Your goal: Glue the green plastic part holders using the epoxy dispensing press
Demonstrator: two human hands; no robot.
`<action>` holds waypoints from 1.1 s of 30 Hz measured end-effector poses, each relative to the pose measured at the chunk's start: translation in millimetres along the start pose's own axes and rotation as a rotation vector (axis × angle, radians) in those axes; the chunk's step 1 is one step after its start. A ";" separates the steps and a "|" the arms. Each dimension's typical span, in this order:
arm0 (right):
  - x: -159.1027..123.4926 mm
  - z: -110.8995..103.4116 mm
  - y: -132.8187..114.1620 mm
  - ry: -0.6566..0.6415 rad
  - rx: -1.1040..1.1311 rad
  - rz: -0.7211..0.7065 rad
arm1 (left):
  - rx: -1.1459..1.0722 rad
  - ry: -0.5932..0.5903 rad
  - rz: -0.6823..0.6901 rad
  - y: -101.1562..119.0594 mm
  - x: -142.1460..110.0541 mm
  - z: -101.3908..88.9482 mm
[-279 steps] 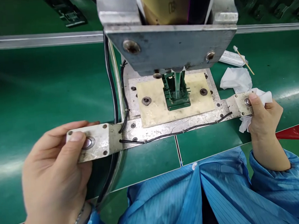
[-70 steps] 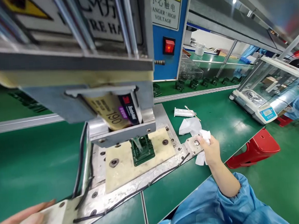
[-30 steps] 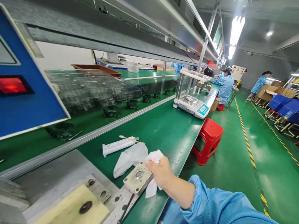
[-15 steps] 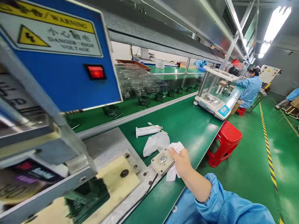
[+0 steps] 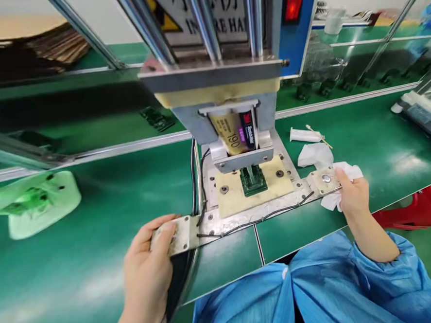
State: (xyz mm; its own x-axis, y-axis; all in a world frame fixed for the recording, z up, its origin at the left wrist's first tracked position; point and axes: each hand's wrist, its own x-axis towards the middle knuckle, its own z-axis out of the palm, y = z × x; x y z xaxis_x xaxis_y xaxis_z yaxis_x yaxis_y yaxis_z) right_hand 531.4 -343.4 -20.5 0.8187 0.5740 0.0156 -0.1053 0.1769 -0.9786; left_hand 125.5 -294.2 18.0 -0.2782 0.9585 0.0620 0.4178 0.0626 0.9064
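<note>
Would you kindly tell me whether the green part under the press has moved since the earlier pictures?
No; the green part keeps its spot on the cream plate, between the bolts.

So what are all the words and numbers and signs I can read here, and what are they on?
"3M": the gold-and-black tube.
"Scotch-Weld", slightly blurred: same tube.
"190": same tube; its smaller print is too small to read.
"IN" and "RE HA": the white sign; metal rods hide letters, and the Chinese characters above are partly covered.
No words: yellow-and-black triangle, partly hidden.
</note>
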 end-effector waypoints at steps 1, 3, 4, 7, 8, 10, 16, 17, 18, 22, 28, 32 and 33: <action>-0.3 -0.2 -1.2 0.002 -0.004 -0.012 | -0.040 -0.001 -0.046 -0.1 -0.4 1.1; -1.3 -0.3 -4.2 0.012 -0.018 -0.031 | -0.119 0.004 -0.123 2.7 -2.3 3.2; -1.7 -0.4 -5.7 0.015 -0.026 -0.034 | -0.143 0.010 -0.149 4.9 -3.4 3.8; -1.8 -1.1 -9.0 0.010 -0.057 -0.048 | -0.213 0.034 -0.194 11.6 -6.7 5.1; -1.5 -1.3 -9.7 0.006 -0.072 -0.061 | -0.235 0.043 -0.199 13.2 -7.4 5.7; -0.8 -1.6 -10.8 0.012 -0.103 -0.097 | -0.267 0.060 -0.190 15.3 -8.2 7.2; -0.5 -0.9 -12.3 0.014 -0.127 -0.159 | -0.264 0.067 -0.152 15.5 -9.3 10.3; -0.6 -0.8 -12.6 0.008 -0.126 -0.170 | -0.270 0.067 -0.148 15.9 -9.7 10.5; -0.7 -0.7 -12.9 0.005 -0.123 -0.177 | -0.276 0.066 -0.146 16.5 -10.1 10.6; -1.2 0.1 -14.1 0.006 -0.095 -0.176 | -0.280 0.059 -0.140 18.1 -11.3 10.6; -1.1 -0.1 -14.8 0.013 -0.098 -0.186 | -0.246 0.063 -0.133 16.2 -11.2 9.3; -0.6 -0.4 -15.1 0.018 -0.119 -0.193 | -0.240 0.062 -0.141 16.1 -11.4 9.8; -0.5 -0.6 -15.0 0.019 -0.130 -0.196 | -0.237 0.062 -0.143 15.8 -11.6 10.0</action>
State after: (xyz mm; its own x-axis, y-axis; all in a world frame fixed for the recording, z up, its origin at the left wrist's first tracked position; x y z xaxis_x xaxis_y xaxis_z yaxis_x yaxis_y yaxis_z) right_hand 532.9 -346.8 -5.9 0.8270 0.5235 0.2049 0.1289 0.1782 -0.9755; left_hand 143.9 -301.5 27.4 -0.3752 0.9253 -0.0552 0.1582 0.1226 0.9798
